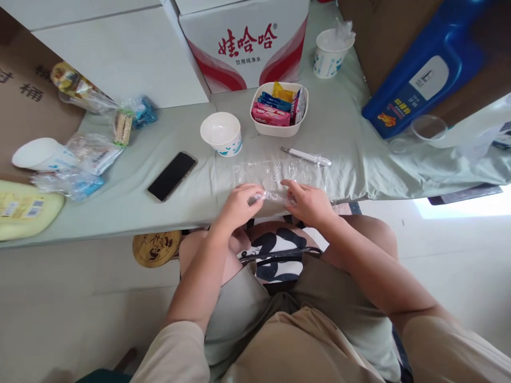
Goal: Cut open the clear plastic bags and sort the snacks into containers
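A thin, clear plastic bag (275,171) lies crinkled at the table's front edge, its near side gathered between my hands. My left hand (240,205) pinches that near side with thumb and fingertips. On the other end, my right hand (310,203) grips the plastic between thumb and curled fingers, its index finger reaching over the film. Just beyond the bag rests a white utility knife (306,156), partly overlapped by the film. Behind it stand a white paper cup (221,133) with blue print and a white tub (277,129) holding several small wrapped snacks.
A black phone (172,176) lies left of the cup. Wrappers (93,151) and a tipped paper cup (43,154) clutter the left side. White cartons (247,48) line the back. A blue bottle (427,80) and a clear plastic cup (429,130) are at right.
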`<state>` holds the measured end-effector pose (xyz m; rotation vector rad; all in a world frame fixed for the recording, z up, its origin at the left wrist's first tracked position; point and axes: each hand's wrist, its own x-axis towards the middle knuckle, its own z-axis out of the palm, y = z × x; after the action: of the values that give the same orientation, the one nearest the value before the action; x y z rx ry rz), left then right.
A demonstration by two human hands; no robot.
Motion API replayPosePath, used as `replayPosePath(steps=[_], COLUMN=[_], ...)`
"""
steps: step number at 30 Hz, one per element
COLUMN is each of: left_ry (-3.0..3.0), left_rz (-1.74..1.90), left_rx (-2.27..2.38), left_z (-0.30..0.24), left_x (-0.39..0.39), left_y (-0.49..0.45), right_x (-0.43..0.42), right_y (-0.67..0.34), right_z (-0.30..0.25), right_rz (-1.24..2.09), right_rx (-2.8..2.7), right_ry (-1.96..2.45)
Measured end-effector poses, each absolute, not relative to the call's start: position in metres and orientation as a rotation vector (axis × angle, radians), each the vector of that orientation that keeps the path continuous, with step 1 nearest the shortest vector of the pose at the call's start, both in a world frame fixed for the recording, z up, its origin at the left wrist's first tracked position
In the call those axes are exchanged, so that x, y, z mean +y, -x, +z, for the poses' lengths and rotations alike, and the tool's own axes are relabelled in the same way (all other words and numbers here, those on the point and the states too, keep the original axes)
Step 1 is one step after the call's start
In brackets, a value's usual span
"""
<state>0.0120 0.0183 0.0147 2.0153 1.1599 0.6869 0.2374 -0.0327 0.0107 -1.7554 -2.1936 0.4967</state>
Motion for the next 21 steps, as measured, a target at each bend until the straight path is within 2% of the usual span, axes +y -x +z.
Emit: replayPosePath(steps=[5, 9, 21], left_ry=[-1.539, -1.205, -1.022], left_rz=[1.033, 1.254, 1.288], left_rx=[1.284, 1.277, 1.319], left_z=[0.013, 0.012, 0.011], left_x=[0.042, 0.051, 0.055], left_y=[0.004, 0.009, 0.012], right_x=[-0.033, -0.031, -0.028], right_y=[-0.258, -0.272, -0.275], right_z=[0.009, 0.011, 0.01], right_rz=[0.656, 0.603, 0.639], right_rx=[-2.02, -1.932, -1.464], right_ry=[1.704, 1.616, 1.38])
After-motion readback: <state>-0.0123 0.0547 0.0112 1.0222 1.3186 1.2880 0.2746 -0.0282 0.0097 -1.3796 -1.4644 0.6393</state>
